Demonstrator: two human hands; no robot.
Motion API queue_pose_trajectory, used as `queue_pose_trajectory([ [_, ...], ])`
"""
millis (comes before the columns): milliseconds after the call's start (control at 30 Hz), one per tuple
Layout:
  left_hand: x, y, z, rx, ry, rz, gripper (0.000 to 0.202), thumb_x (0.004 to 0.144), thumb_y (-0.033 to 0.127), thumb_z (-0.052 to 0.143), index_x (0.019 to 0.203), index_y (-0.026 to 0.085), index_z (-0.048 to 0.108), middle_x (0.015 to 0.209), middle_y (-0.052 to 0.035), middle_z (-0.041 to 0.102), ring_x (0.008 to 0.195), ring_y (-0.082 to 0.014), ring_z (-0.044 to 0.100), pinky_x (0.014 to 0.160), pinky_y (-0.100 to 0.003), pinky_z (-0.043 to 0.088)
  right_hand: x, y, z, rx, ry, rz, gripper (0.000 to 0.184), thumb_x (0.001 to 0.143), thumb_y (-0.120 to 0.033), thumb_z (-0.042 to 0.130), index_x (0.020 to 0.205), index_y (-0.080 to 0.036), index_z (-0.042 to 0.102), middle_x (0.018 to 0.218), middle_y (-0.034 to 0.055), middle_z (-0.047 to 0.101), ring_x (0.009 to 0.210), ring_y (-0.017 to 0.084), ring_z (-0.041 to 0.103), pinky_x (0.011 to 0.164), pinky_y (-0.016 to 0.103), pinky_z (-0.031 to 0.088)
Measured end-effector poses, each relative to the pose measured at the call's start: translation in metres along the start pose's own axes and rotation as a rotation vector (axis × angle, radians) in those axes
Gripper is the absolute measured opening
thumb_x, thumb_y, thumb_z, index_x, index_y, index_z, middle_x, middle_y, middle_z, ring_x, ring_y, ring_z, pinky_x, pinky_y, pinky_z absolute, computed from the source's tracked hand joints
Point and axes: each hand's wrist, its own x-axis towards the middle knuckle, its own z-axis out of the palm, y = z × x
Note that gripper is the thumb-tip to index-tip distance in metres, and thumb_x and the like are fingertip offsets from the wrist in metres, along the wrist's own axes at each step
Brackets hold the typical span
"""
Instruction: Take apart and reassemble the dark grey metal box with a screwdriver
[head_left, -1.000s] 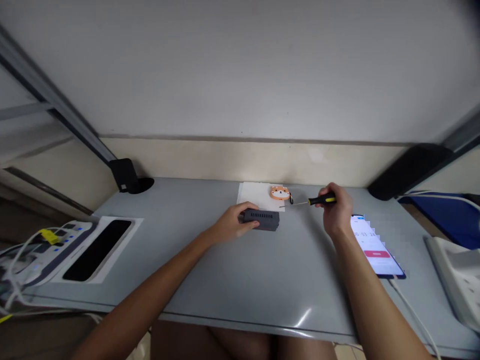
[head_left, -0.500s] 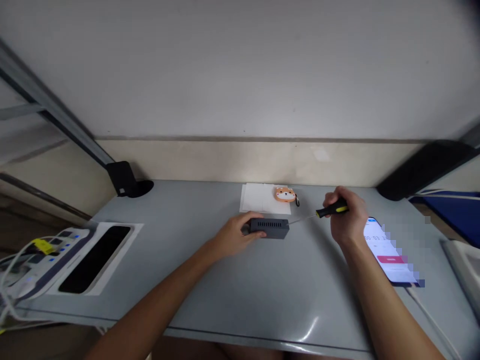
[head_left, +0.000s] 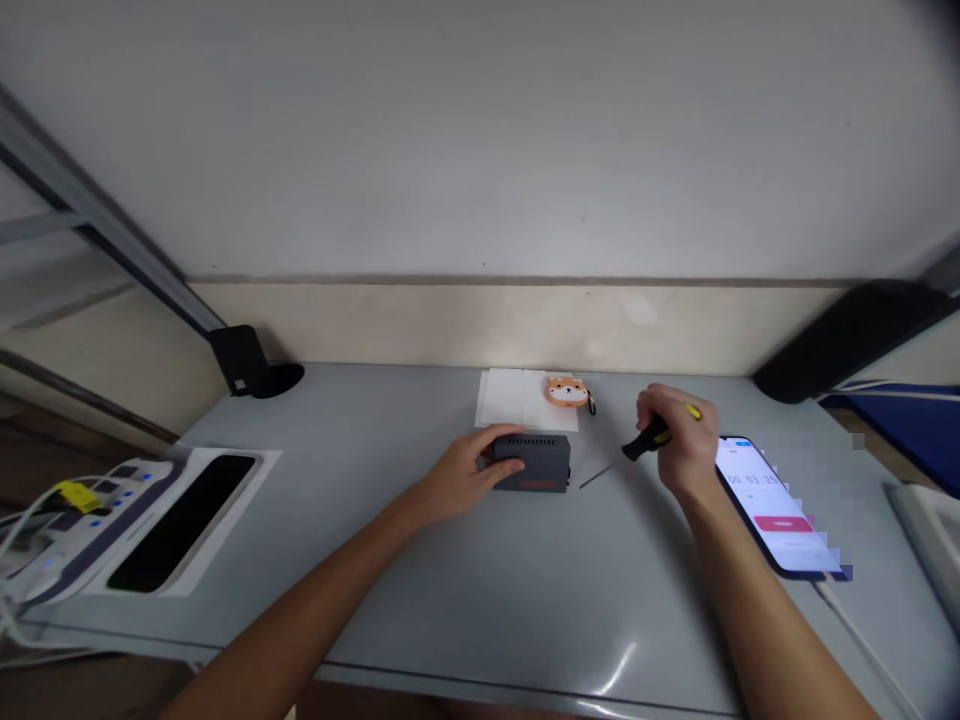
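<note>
A small dark grey box with vent slots [head_left: 534, 461] lies on the grey table [head_left: 480, 570], tipped so an orange label shows along its lower edge. My left hand [head_left: 459, 474] grips its left end, fingers wrapped over the top. My right hand [head_left: 673, 442] is closed round a black and yellow screwdriver [head_left: 643, 444]. The thin shaft points down and left, with its tip just right of the box and apart from it.
A white sheet [head_left: 519, 398] with an orange animal-shaped case [head_left: 567, 391] lies behind the box. A lit phone [head_left: 772, 504] on a cable rests at the right. A power strip [head_left: 75, 510] and a black phone in a white tray [head_left: 177, 506] sit at the left.
The box has been tilted up, showing its orange-labelled face. My right hand has swung the screwdriver from level to pointing down and left, and drawn the tip away from the box.
</note>
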Motion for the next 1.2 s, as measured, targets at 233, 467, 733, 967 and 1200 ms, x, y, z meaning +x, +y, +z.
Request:
queue_pose_trajectory([
  [233, 0.008, -0.014, 0.000, 0.086, 0.096, 0.006, 0.028, 0.101, 0.040, 0.055, 0.118, 0.023, 0.068, 0.113, -0.0057, 0.072, 0.106, -0.0224, 0.068, 0.097, -0.037, 0.055, -0.011, -0.008, 0.009, -0.252, -0.229, -0.188, 0.039, 0.086, -0.027, 0.050, 0.047, -0.022, 0.046, 0.044, -0.0025, 0.044, 0.042, 0.011, 0.040, 0.045, 0.028, 0.027],
  [467, 0.012, -0.016, 0.007, 0.249, 0.201, 0.044, 0.019, 0.101, 0.031, 0.057, 0.106, 0.022, 0.073, 0.109, -0.0060, 0.070, 0.111, -0.0231, 0.062, 0.105, -0.042, 0.050, -0.034, -0.021, 0.033, -0.301, -0.287, -0.700, 0.037, 0.086, -0.012, 0.049, 0.055, -0.024, 0.033, 0.045, -0.0040, 0.033, 0.044, 0.012, 0.031, 0.047, 0.031, 0.024],
  [733, 0.010, -0.017, 0.009, 0.301, 0.251, 0.071, 0.018, 0.101, 0.024, 0.054, 0.107, 0.022, 0.071, 0.106, -0.0059, 0.067, 0.110, -0.0222, 0.059, 0.103, -0.041, 0.049, -0.040, -0.027, 0.036, -0.300, -0.239, -0.802, 0.035, 0.080, -0.008, 0.054, 0.059, -0.025, 0.032, 0.045, -0.0050, 0.032, 0.046, 0.013, 0.026, 0.048, 0.032, 0.022],
  [967, 0.009, -0.013, 0.009, 0.221, 0.230, 0.050, 0.019, 0.097, 0.018, 0.051, 0.104, 0.021, 0.068, 0.102, -0.0039, 0.066, 0.088, -0.0163, 0.062, 0.082, -0.030, 0.054, -0.040, -0.015, 0.039, -0.322, -0.295, -0.660, 0.036, 0.090, -0.011, 0.050, 0.058, -0.023, 0.040, 0.048, -0.0037, 0.041, 0.045, 0.012, 0.037, 0.048, 0.029, 0.029],
  [1200, 0.010, -0.013, 0.006, 0.227, 0.217, 0.077, 0.021, 0.097, 0.018, 0.050, 0.102, 0.022, 0.069, 0.100, -0.0040, 0.066, 0.092, -0.0176, 0.062, 0.083, -0.030, 0.054, -0.054, -0.011, 0.056, -0.283, -0.322, -0.655, 0.032, 0.091, -0.013, 0.050, 0.062, -0.024, 0.042, 0.050, -0.0048, 0.044, 0.046, 0.011, 0.036, 0.048, 0.028, 0.030],
])
